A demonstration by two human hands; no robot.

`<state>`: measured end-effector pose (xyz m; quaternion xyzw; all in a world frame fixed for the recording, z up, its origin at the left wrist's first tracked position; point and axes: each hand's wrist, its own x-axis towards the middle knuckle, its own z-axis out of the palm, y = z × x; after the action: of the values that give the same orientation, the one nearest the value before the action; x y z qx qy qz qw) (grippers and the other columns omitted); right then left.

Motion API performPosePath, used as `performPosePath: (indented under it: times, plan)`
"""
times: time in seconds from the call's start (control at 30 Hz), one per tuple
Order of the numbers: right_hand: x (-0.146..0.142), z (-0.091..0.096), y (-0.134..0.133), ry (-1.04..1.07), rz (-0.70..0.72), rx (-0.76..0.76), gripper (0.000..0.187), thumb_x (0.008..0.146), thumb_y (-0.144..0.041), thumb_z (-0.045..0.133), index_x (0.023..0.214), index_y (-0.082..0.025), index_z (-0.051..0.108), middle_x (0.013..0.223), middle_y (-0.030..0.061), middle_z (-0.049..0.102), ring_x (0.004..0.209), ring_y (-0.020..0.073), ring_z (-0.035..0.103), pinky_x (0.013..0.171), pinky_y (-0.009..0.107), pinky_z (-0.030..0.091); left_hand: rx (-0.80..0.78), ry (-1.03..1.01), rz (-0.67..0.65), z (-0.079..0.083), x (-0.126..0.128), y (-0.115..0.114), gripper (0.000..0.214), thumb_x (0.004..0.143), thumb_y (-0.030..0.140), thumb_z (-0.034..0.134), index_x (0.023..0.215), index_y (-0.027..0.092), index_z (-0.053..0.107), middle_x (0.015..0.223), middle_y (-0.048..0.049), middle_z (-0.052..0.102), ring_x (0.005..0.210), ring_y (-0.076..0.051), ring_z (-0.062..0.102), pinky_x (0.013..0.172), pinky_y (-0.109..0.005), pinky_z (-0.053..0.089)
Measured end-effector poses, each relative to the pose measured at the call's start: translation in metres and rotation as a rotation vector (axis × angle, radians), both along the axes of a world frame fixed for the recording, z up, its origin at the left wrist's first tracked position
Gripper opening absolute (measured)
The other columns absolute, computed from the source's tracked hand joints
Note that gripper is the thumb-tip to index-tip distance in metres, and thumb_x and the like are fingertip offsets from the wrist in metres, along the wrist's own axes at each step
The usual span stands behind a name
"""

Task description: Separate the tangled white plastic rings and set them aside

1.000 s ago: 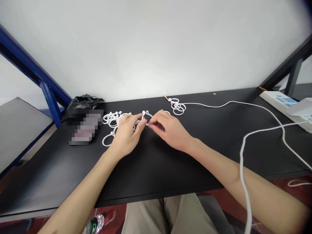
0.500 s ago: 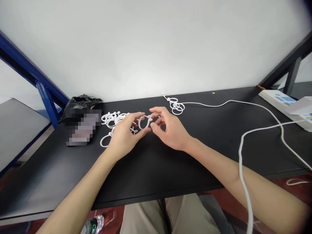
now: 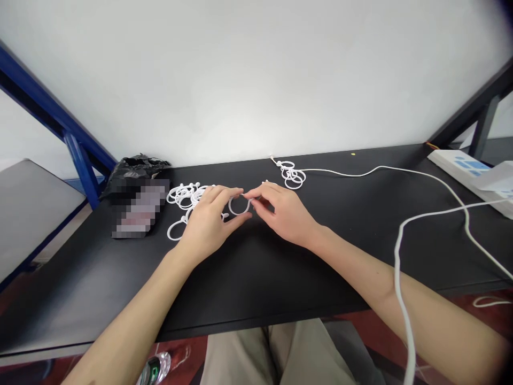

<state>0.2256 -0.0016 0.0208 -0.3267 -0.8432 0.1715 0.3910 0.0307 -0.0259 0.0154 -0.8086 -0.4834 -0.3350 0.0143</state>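
Between my two hands, above the black table, is a white plastic ring with a small end piece. My left hand pinches its left side between thumb and fingers. On the other side, my right hand grips the end piece with thumb and forefinger, which hide most of it. A pile of similar white rings with small knobs lies left of and behind my left hand, partly covered by it. Farther back, several linked white rings rest around a white cord.
A black plastic bag and a blurred packet lie at the left. The white cord crosses the right side and passes over my right forearm. A white box with blue markings sits far right. A bottle stands below the table edge.
My right fingers have closed in on the ring's end piece, coming nearer my left hand and hiding it. The ring has turned slightly. The piles have not moved on the table.
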Motion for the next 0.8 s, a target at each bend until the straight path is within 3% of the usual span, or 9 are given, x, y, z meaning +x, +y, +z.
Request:
performPosePath:
  times: [0.23,0.33,0.43,0.63,0.8]
  plan:
    - [-0.002,-0.001,0.0,0.044,-0.038,-0.043,0.019,0.096,-0.019,0.047,0.097,-0.021,0.066,0.098,0.0033,0.069,0.083,0.0153,0.065,0.078,0.031,0.052,-0.018,-0.005,0.022,0.003,0.003,-0.002,0.031,0.087,0.035,0.066,0.114,0.023,0.058,0.098,-0.0039,0.064,0.094,-0.023,0.058,0.085,-0.038,0.047]
    - [0.0,-0.001,0.003,0.087,-0.072,-0.075,0.021,0.095,-0.023,0.05,0.113,-0.022,0.062,0.1,0.0025,0.07,0.079,0.0141,0.066,0.077,0.031,0.053,-0.021,-0.009,0.044,0.002,0.003,-0.001,0.033,0.087,0.036,0.066,0.116,0.022,0.057,0.098,-0.004,0.064,0.094,-0.023,0.057,0.085,-0.038,0.047]
    - [0.007,-0.003,0.012,0.081,-0.162,-0.094,0.036,0.092,-0.025,0.054,0.128,-0.021,0.053,0.103,0.0037,0.068,0.078,0.0142,0.065,0.076,0.031,0.055,-0.006,-0.008,0.114,0.0,0.0,0.002,0.034,0.087,0.036,0.065,0.117,0.021,0.057,0.098,-0.0057,0.064,0.095,-0.025,0.057,0.088,-0.041,0.047]
    - [0.023,-0.018,0.034,-0.323,-0.414,-0.033,0.026,0.088,-0.027,0.06,0.112,-0.017,0.066,0.111,0.0131,0.059,0.109,0.0294,0.057,0.094,0.048,0.048,-0.022,0.128,0.332,-0.013,-0.011,0.009,0.041,0.089,0.034,0.056,0.126,0.017,0.055,0.113,-0.0145,0.062,0.111,-0.036,0.05,0.1,-0.054,0.038]
    - [0.022,-0.022,0.037,-0.411,-0.452,-0.059,0.017,0.091,-0.027,0.058,0.096,-0.018,0.072,0.094,0.0102,0.061,0.098,0.0278,0.058,0.089,0.048,0.047,-0.004,0.148,0.345,-0.016,-0.01,0.008,0.047,0.089,0.036,0.056,0.132,0.017,0.054,0.127,-0.0163,0.057,0.119,-0.04,0.044,0.099,-0.058,0.036]
